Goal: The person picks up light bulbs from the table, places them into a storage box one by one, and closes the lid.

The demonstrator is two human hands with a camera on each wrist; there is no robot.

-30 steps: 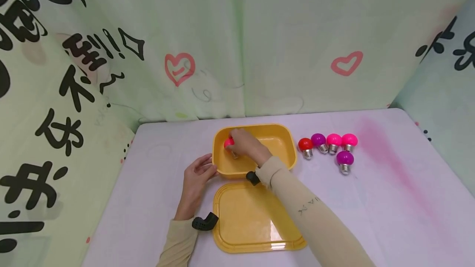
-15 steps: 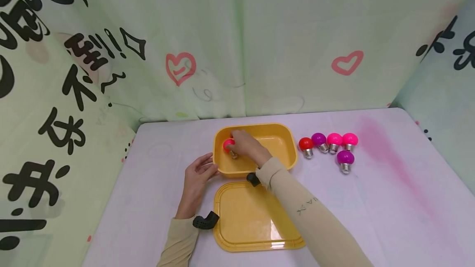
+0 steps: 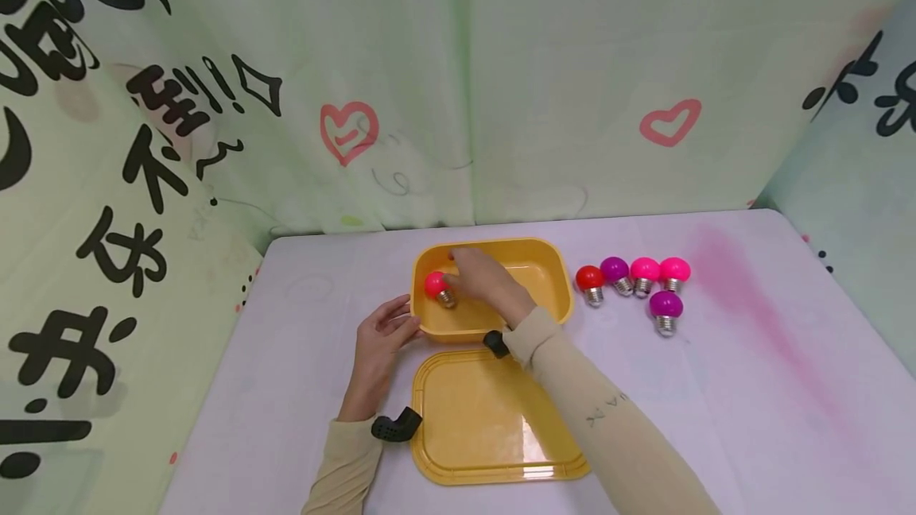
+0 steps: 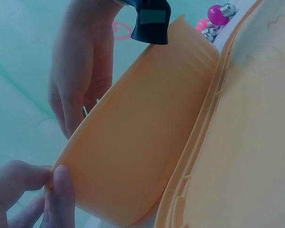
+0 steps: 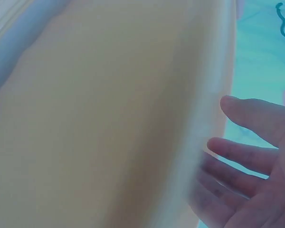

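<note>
A pink light bulb (image 3: 436, 285) with a metal screw base lies on its side in the yellow plastic box (image 3: 538, 269), near the left wall. My right hand (image 3: 483, 280) is over the inside of the box, just right of the bulb. In the right wrist view its fingers (image 5: 244, 154) are spread apart with nothing between them. My left hand (image 3: 382, 340) is at the box's near left corner. The left wrist view shows its thumb and fingers (image 4: 64, 190) pinching the box rim.
Flat in front of the box lies a yellow lid (image 3: 487, 420). Right of the box, several bulbs lie together: a red bulb (image 3: 590, 278), pink ones and purple ones, with one purple bulb (image 3: 665, 305) nearer. A patterned curtain (image 3: 544, 86) hangs behind the table (image 3: 751, 420).
My right hand has let go of the pink bulb and drawn slightly to the right. The bulb now lies on the box floor. My left hand stays at the box corner.
</note>
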